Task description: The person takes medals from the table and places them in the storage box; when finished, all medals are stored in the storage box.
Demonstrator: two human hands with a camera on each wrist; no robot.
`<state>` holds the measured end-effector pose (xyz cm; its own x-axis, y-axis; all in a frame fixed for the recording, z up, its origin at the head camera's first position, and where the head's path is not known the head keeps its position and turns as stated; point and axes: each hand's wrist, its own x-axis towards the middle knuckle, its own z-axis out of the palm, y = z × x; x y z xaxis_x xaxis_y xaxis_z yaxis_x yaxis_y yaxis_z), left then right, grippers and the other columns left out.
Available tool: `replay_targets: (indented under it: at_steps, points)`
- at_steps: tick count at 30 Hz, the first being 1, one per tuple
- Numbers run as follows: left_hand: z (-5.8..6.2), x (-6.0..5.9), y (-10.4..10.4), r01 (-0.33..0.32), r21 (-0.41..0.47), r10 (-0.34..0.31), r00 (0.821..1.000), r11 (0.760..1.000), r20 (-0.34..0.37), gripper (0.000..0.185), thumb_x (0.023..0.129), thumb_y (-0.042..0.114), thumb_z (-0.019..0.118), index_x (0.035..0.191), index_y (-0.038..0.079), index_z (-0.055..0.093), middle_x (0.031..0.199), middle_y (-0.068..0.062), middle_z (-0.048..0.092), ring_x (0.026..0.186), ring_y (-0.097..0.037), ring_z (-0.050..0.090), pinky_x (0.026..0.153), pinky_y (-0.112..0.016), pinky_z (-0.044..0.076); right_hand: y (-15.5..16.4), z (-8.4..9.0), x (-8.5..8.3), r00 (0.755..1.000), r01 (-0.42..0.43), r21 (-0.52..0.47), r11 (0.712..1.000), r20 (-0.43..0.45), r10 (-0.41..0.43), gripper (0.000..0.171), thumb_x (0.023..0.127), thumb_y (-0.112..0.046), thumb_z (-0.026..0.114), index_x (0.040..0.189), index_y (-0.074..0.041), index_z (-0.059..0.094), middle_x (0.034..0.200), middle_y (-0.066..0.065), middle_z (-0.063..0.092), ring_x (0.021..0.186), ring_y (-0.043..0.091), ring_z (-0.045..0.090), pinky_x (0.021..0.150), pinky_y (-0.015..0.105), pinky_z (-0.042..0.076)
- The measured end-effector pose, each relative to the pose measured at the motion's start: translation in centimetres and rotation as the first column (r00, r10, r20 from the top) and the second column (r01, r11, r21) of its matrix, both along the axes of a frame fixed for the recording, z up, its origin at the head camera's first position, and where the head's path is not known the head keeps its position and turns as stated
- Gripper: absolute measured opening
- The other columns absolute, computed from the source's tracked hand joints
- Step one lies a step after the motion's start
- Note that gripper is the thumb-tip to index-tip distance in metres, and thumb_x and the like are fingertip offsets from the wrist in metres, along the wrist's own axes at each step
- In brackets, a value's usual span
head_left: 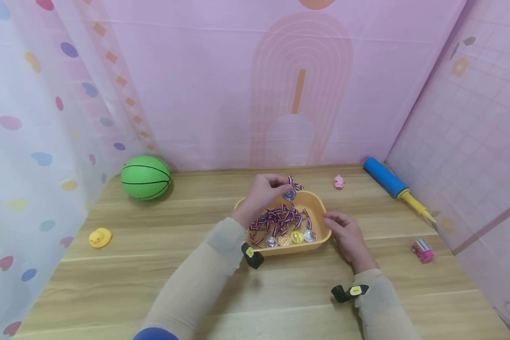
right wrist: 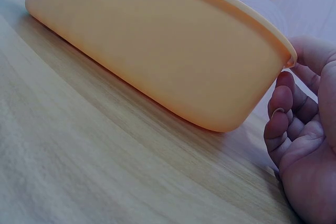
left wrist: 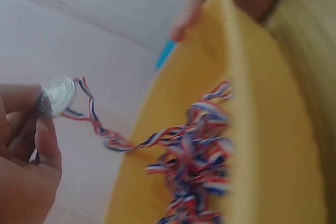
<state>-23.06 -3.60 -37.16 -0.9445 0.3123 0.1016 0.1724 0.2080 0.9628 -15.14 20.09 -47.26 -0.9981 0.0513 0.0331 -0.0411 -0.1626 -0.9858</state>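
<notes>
- Head view: the left hand (head_left: 261, 193) is raised over the far rim of the orange tub (head_left: 318, 208) in the middle of the frame, its fingers pinched on a silver medal (head_left: 289, 194) so that the striped ribbon (head_left: 280, 217) trails down into the tub. Held this high, the medal hangs apart from the rest. 4 more medals (head_left: 291, 238) lie in a row along the tub's near wall, with their ribbons heaped behind them. The right hand (head_left: 346, 236) rests against the tub's right end, fingers loosely curled at the rim, seemingly to steady it. On the wooden surface (head_left: 153, 283) sit a green ball (head_left: 145, 177) at upper left, a yellow duck (head_left: 99, 237) at left, a pink pig (head_left: 339, 182) behind the tub, a blue pump (head_left: 391, 184) at upper right and a pink toy car (head_left: 422, 250) at right.
- Left wrist view: at the left edge the fingers (left wrist: 44, 129) clamp the silver medal (left wrist: 58, 95) by its edge; the ribbon (left wrist: 121, 140) runs taut and slanting into the tangle inside the tub (left wrist: 268, 129). The right hand's fingertips (left wrist: 184, 24) show at the tub's far rim, top of frame.
- Right wrist view: the tub (right wrist: 157, 61) stands flat on the surface (right wrist: 79, 171). The right hand (right wrist: 304, 145) at lower right has its fingers half curled, the upper ones touching just under the rim; they enclose nothing.
</notes>
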Motion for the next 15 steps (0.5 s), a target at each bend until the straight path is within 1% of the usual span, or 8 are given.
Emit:
replay_targets:
  at_steps: [4, 7, 11, 15]
  points:
    - [-1.3, 0.4, 1.5, -0.028, -0.086, 0.032, 0.999, 0.996, 0.04, 0.01, 0.083, 0.014, 0.074, 0.09, 0.008, 0.072, 0.085, -0.001, 0.07, 0.078, -0.014, 0.062, 0.072, -0.03, 0.053, -0.2, -0.1, 0.1, 1.0, 0.005, 0.0, 1.0, 0.008, -0.005, 0.022, 0.091, -0.013, 0.066, 0.108, 0.001, 0.065, 0.11, 0.007, 0.063, 0.096, 0.015, 0.059, 0.079, 0.027, 0.054]
    - [-2.0, 0.6, 2.5, -0.019, -0.142, 0.03, 0.997, 0.99, 0.073, 0.009, 0.083, 0.013, 0.074, 0.089, 0.007, 0.071, 0.085, -0.002, 0.068, 0.077, -0.014, 0.062, 0.068, -0.025, 0.053, -0.4, -0.1, 0.1, 1.0, 0.007, 0.007, 1.0, 0.004, -0.007, 0.026, 0.091, -0.013, 0.067, 0.11, 0.004, 0.063, 0.112, 0.01, 0.062, 0.097, 0.015, 0.059, 0.079, 0.027, 0.054]
    - [-2.9, 0.7, 3.4, 0.029, -0.228, -0.005, 0.994, 0.973, 0.105, 0.008, 0.083, 0.013, 0.073, 0.089, 0.007, 0.071, 0.086, -0.002, 0.067, 0.077, -0.015, 0.06, 0.065, -0.024, 0.052, -0.5, -0.1, 0.1, 1.0, 0.005, 0.026, 1.0, 0.007, -0.005, 0.028, 0.091, -0.016, 0.067, 0.111, 0.003, 0.063, 0.111, 0.008, 0.061, 0.097, 0.014, 0.059, 0.079, 0.027, 0.054]
    - [-3.9, 0.7, 4.1, 0.1, -0.306, -0.065, 0.99, 0.947, 0.124, 0.007, 0.083, 0.012, 0.072, 0.088, 0.007, 0.07, 0.081, -0.002, 0.065, 0.071, -0.014, 0.058, 0.06, -0.023, 0.049, -0.5, 0.0, 0.1, 1.0, 0.001, 0.028, 1.0, 0.013, -0.001, 0.028, 0.092, -0.016, 0.066, 0.113, 0.003, 0.062, 0.109, 0.007, 0.062, 0.097, 0.014, 0.059, 0.079, 0.027, 0.054]
